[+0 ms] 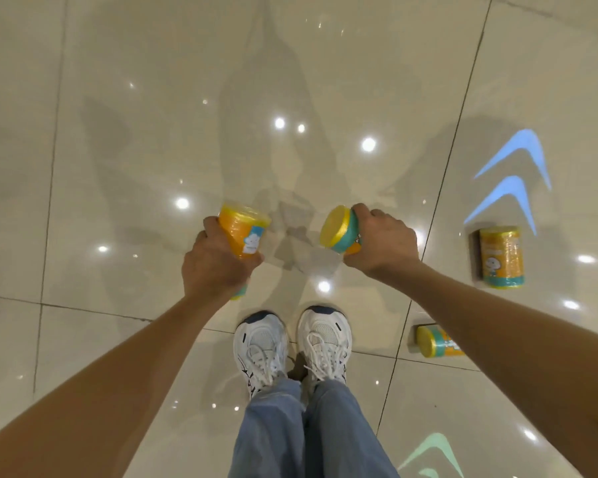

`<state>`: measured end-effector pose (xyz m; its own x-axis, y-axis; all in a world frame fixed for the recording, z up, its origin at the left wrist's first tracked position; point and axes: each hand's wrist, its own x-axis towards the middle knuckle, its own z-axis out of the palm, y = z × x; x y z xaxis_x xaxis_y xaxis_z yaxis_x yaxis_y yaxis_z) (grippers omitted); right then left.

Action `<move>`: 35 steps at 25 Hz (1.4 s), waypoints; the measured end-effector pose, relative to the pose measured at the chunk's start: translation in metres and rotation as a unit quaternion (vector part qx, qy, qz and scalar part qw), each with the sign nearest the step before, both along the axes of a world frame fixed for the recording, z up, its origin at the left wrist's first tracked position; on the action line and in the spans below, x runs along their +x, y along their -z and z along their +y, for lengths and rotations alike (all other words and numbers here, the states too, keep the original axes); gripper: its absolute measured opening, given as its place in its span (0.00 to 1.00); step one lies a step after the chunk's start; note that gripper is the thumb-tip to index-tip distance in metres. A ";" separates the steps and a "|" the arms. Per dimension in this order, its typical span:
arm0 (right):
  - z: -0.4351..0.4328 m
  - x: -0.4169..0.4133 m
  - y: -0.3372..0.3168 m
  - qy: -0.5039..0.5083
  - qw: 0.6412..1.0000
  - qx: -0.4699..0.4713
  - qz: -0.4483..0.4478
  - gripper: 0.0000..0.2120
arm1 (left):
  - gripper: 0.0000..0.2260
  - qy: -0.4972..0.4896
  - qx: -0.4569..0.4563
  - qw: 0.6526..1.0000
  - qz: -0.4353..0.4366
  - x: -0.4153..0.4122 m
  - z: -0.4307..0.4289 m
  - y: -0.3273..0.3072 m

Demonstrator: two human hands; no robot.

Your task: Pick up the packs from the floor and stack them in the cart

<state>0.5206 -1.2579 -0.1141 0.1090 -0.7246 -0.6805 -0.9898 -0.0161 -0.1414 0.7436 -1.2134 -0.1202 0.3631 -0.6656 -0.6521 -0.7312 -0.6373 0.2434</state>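
Left hand (214, 267) and right hand (382, 244) each wrap fingers tight around a yellow-teal plastic-wrapped cylindrical pack (244, 232) (340, 231). Glossy film looks slick; either could slip in transit. Cart not in view.

**Floor and lighting: condition as observed**

From my remote station I see only floor (159, 98): large glossy cream tiles, highly reflective. Dark grout lines (461, 110) run away from the camera, and a cross joint (83, 309) cuts across them. Round white light reflections (368, 144) dot the surface. Two blue chevrons (525, 141) are projected at the right edge, and a green chevron (435, 443) near the bottom edge. Soft shadows fall across the centre.
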 end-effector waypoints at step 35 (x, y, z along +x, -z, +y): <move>0.082 -0.223 -0.809 0.670 0.541 -0.503 -0.068 0.27 | 0.35 0.433 -0.334 0.779 0.307 -0.338 -0.158 -0.801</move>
